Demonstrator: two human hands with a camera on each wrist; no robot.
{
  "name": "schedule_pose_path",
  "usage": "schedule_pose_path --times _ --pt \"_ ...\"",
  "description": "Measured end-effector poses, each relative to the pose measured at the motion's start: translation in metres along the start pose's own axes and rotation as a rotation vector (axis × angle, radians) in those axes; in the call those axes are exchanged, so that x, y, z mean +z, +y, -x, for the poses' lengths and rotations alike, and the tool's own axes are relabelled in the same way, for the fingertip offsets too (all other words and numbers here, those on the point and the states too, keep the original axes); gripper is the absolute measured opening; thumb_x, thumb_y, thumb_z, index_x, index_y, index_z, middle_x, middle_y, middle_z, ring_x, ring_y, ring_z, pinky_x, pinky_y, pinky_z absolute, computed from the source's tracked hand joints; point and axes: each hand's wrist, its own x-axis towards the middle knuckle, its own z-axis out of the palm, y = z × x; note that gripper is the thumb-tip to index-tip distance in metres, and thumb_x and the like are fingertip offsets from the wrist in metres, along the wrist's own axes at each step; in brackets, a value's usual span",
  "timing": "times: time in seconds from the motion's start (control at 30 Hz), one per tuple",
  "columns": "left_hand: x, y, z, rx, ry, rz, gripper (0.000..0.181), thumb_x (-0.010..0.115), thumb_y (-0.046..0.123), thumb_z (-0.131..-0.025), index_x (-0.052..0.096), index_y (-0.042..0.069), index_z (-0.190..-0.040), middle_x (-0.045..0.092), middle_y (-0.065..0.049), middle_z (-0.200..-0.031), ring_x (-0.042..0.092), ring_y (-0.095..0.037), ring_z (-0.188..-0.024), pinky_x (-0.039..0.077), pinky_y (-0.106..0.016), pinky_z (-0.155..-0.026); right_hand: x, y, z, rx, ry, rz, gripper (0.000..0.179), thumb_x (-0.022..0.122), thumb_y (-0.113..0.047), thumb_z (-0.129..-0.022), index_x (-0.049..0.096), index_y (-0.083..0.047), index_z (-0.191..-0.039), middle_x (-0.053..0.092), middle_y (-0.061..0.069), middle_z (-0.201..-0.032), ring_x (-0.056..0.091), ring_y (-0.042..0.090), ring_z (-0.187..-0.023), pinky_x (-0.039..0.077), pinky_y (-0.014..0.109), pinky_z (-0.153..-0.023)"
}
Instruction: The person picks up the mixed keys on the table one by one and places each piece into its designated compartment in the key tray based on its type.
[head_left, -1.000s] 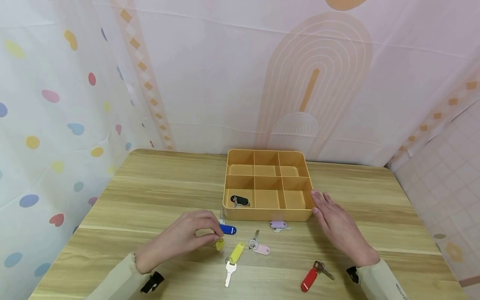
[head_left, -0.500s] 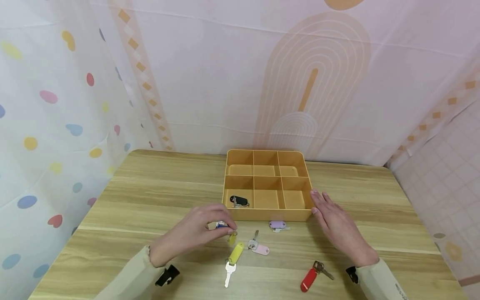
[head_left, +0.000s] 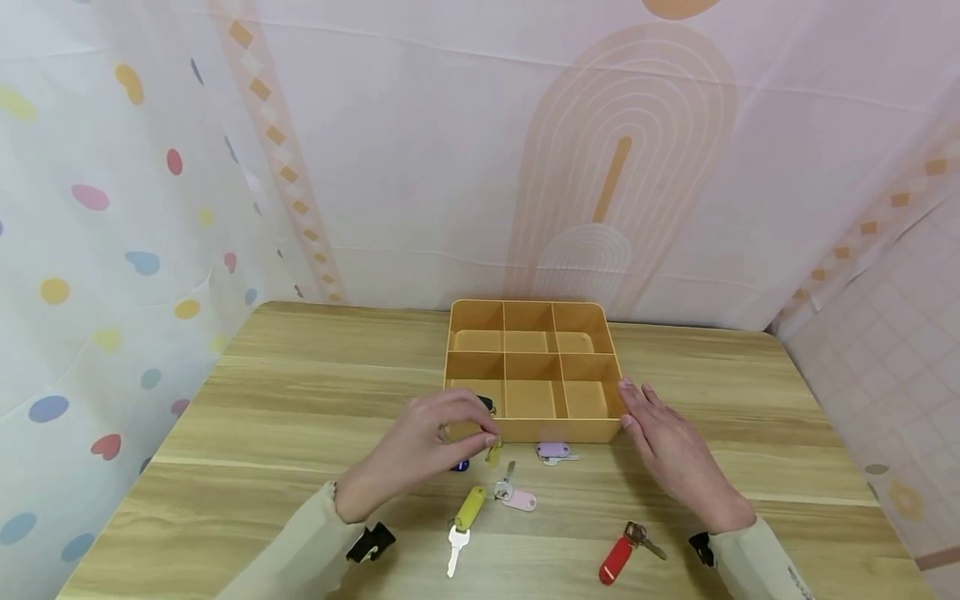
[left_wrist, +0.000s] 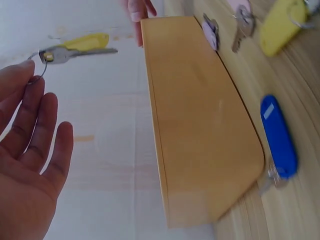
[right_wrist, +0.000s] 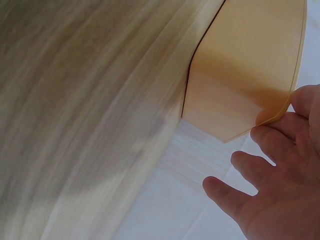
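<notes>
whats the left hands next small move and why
Probably move the left hand forward over the front middle compartment of the box: it pinches a yellow-tagged key by its ring, that compartment looks empty, and a black tag lies front left.

Left fingers (head_left: 465, 408) pinching yellow tag (head_left: 493, 454), right fingers (head_left: 636, 402) touching tray (head_left: 558, 431)

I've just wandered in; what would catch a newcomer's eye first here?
Probably the orange six-compartment box, standing near the far edge of the table, with the right hand touching its right side. Next, the left hand, holding a yellow-tagged key near the box's front left corner. A bright red key tag also stands out, lying in the foreground, right of centre.
</notes>
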Motion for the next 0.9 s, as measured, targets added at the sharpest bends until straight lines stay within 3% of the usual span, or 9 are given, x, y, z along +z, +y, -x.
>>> schedule_pose_path --times 0.17,0.3,0.57,0.9 --pt "0.007 0.003 -0.012 -0.046 0.055 0.015 0.011 0.079 0.005 -0.090 0.077 0.012 -0.097 0.075 0.005 -0.098 0.069 -0.009 -0.094 0.058 -0.037 -0.086 0.002 -0.002 -0.001 -0.009 0.003 -0.005 0.051 0.047 -0.023 -0.112 0.042 0.003 -0.155 0.040 0.019 -0.161 0.039 0.043 -0.146 0.038 0.063 -0.113" --pt "0.011 0.002 -0.023 -0.058 0.087 0.024 0.009 0.079 0.006 -0.090 0.077 0.012 -0.097 0.074 0.005 -0.098 0.069 -0.008 -0.093 0.057 -0.033 -0.084 0.002 -0.003 -0.001 -0.007 0.000 -0.008 0.051 0.046 -0.025 -0.112 0.042 0.003 -0.155 0.040 0.018 -0.161 0.039 0.042 -0.147 0.037 0.063 -0.114" --pt "0.020 -0.008 -0.043 -0.061 0.093 -0.014 0.005 0.078 0.008 -0.091 0.078 0.011 -0.096 0.073 0.006 -0.095 0.069 -0.009 -0.091 0.057 -0.032 -0.086 0.002 -0.004 0.000 -0.002 -0.009 -0.005 0.051 0.045 -0.026 -0.113 0.041 0.002 -0.156 0.038 0.017 -0.162 0.038 0.041 -0.148 0.037 0.063 -0.113" --pt "0.033 -0.025 -0.061 -0.241 0.077 0.026 0.004 0.076 0.012 -0.095 0.078 0.012 -0.099 0.073 0.006 -0.099 0.068 -0.011 -0.095 0.056 -0.046 -0.091 0.001 -0.004 0.000 -0.004 -0.007 -0.006 0.051 0.045 -0.026 -0.113 0.041 0.002 -0.155 0.039 0.017 -0.162 0.038 0.041 -0.147 0.038 0.064 -0.113"
